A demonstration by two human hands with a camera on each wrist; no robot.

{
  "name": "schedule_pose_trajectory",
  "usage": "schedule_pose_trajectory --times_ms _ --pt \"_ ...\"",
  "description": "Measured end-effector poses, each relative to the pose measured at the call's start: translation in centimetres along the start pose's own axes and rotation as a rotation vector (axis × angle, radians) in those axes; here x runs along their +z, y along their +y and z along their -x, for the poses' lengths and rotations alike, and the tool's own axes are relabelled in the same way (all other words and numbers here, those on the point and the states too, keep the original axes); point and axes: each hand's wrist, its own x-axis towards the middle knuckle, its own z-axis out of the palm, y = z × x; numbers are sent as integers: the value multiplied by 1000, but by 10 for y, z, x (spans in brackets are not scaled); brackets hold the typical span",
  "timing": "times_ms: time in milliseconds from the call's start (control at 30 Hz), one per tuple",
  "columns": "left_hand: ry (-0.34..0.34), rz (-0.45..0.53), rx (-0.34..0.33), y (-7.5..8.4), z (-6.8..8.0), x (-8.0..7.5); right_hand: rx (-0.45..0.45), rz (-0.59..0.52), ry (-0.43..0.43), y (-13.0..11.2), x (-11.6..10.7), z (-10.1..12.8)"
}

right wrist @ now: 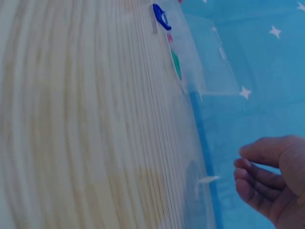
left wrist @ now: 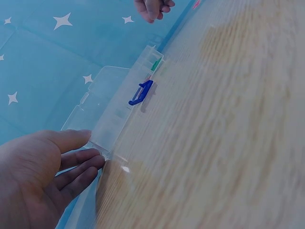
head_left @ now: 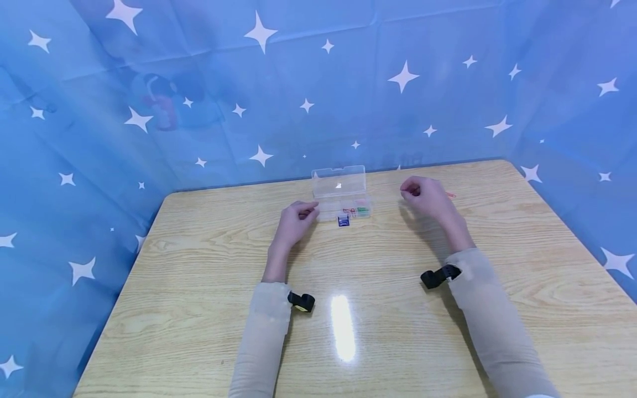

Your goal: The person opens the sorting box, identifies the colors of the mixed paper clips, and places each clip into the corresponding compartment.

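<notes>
Behind R hand (head_left: 428,196), pink clip (head_left: 450,194) (mostly hidden, blurry).

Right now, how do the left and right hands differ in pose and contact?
The left hand lies with fingers fairly straight, its fingertips at the clear box's left end; the right hand has curled fingers and is apart from the box. The left is low by the table; whether the right pinches anything cannot be told. Both wear beige sleeves.

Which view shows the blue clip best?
Left wrist: the blue clip is sharp, hanging on the clear box's front edge. The head view shows only a small blue speck; the right wrist view shows it at the top edge.
</notes>
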Motion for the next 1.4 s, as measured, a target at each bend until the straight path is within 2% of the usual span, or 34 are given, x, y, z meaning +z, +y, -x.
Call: schedule_pose_trajectory --times_ms 433,867,1400 --pt "-2 3 3 0 1 0 15 54 16 20 -24 12" --pt "-3 3 1 0 2 0 69 115 13 39 -49 17" --pt "-4 7 -14 0 1 1 124 169 27 75 -61 24"
